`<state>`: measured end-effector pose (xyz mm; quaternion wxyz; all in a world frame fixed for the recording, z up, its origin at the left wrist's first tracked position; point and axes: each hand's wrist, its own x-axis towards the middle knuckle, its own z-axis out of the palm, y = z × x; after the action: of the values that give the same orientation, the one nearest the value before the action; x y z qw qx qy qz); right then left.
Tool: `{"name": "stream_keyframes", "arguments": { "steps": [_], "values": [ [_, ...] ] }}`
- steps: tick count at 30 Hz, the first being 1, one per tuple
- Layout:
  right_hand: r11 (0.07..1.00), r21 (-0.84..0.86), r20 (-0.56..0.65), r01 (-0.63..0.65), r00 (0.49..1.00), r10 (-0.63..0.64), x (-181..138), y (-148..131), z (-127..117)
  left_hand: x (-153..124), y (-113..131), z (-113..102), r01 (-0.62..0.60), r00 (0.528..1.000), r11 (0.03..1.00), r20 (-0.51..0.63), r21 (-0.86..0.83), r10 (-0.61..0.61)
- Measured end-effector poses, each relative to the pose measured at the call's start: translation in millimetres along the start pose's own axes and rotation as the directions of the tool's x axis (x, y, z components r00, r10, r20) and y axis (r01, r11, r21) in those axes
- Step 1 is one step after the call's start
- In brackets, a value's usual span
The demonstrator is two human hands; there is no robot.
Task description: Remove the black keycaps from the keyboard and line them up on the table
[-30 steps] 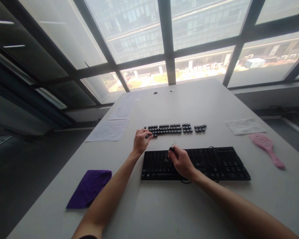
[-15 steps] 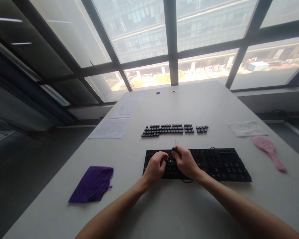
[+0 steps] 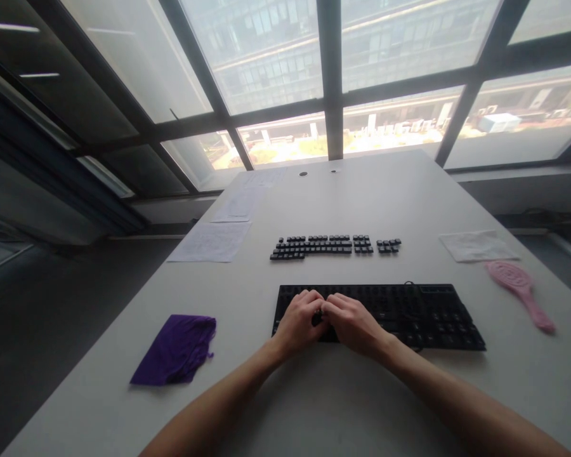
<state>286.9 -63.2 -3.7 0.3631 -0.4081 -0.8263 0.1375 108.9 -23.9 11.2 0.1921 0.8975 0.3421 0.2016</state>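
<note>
A black keyboard [image 3: 409,311] lies on the white table, many of its keycaps off. My left hand [image 3: 301,319] is over its left part, fingers curled and closed at the tips; what they pinch is hidden. Against it, my right hand [image 3: 352,320] is also closed, its fingertips touching the left ones. The wire keycap puller seen in my right hand a moment ago is now hidden behind the fingers. Beyond the keyboard, black keycaps [image 3: 328,246] lie in rows, with a smaller group [image 3: 389,246] at their right.
On the left lie a purple cloth pouch [image 3: 176,350] and paper sheets [image 3: 212,242]. A pink hairbrush [image 3: 521,289] and a white flat packet [image 3: 478,245] are at the right. The table [image 3: 356,203] reaches back to tall windows.
My right hand has lowered and turned toward my left hand, so their fingertips now meet. The keycap puller's wires, visible earlier, no longer show.
</note>
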Motion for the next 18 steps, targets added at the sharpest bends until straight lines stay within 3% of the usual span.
{"name": "stream_keyframes", "arguments": {
  "steps": [2, 4, 6, 8, 10, 15, 18],
  "values": [
    [0.997, -0.043, 0.013, 0.063, 0.998, -0.063, -2, 0, 1, 1, -2, 2, 0.017, 1.000, 1.000, 0.002, 0.001, -0.017],
    [0.999, 0.027, -0.016, 0.025, 1.000, -0.024, -4, 1, 1, 3, -3, 2, 0.030, 1.000, 1.000, 0.003, -0.001, -0.030],
    [0.978, 0.184, -0.079, -0.099, 0.990, 0.116, -4, 5, 1, 4, -2, 3, 0.035, 0.999, 0.999, -0.008, -0.012, -0.035],
    [0.912, 0.333, -0.134, -0.241, 0.945, 0.299, -3, 8, 0, 5, -2, 4, 0.027, 0.999, 0.999, -0.035, -0.033, -0.028],
    [0.858, 0.407, -0.158, -0.314, 0.901, 0.405, -1, 11, -1, 4, -1, 6, 0.006, 0.998, 0.998, -0.058, -0.055, -0.010],
    [0.864, 0.411, -0.183, -0.290, 0.903, 0.390, 1, 10, -2, -2, -4, 10, -0.036, 0.992, 0.993, -0.124, -0.110, 0.023],
    [0.852, 0.398, -0.207, -0.339, 0.872, 0.443, 1, 8, -1, -5, -6, 10, -0.079, 0.979, 0.987, -0.200, -0.137, 0.051]
  ]
}}
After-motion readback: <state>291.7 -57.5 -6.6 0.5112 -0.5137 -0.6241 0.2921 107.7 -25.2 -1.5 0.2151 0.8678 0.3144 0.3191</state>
